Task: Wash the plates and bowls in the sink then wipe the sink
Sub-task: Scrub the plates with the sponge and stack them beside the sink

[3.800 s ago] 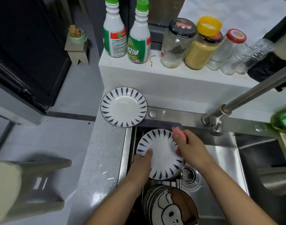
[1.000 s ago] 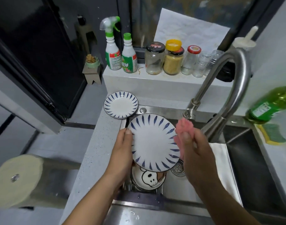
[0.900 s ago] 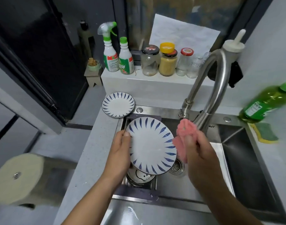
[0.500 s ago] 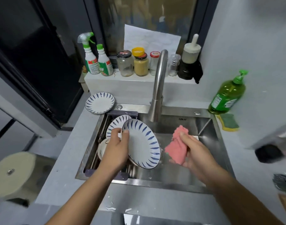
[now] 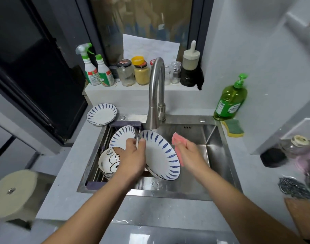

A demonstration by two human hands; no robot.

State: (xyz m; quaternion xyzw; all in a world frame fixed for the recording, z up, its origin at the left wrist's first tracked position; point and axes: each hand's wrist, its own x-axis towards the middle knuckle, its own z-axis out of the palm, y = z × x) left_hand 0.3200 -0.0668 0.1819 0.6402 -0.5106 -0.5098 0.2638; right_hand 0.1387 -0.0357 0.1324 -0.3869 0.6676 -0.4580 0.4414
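One plate (image 5: 159, 155) gripped in L hand (image 5: 133, 159), R hand (image 5: 189, 155) holds pink cloth (image 5: 177, 140), bowls (image 5: 108, 161) in sink (image 5: 219, 155)

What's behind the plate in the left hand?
A second striped plate standing on edge and a cartoon bowl beside it. The held plate and left hand cover whatever lies lower.

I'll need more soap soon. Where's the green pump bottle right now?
In the head view, the green pump bottle stands on the right, at the far right corner of the sink, just behind the yellow-green sponge.
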